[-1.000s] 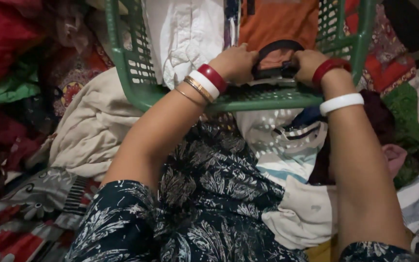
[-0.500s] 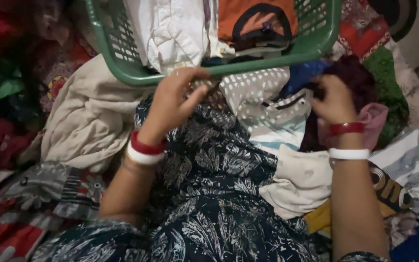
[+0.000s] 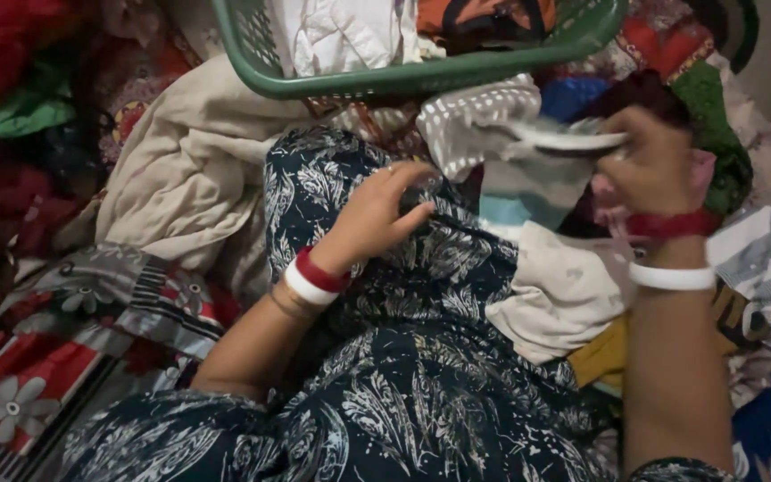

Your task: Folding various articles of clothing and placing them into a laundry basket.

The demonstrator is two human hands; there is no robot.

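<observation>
Right hand [image 3: 658, 165] closed, fingers pinching the edge of a pale garment with white dots and light blue and white bands [image 3: 528, 165], lifted slightly off the heap so the cloth hangs from the grip; motion blur hides the exact finger placement. Red bangle and white bangle on that wrist. Left hand [image 3: 377, 219] loosely open, fingers half curled, resting on the dark navy fabric with white leaf print [image 3: 403, 357] that covers the person's lap; holds nothing. Red, white and thin gold bangles on the left wrist. The pale garment lies between the two hands, its lower part touching a cream cloth [image 3: 564, 290] just below it. Beyond the hands, a green plastic laundry basket with slotted walls [image 3: 421, 78] sits at the top, holding folded white and orange clothes. Left of the lap, a crumpled beige cloth [image 3: 189, 170]; further out, a grey and red flowered fabric [image 3: 64, 357]. Striped grey and white cloth [image 3: 769, 263] at far right.
</observation>
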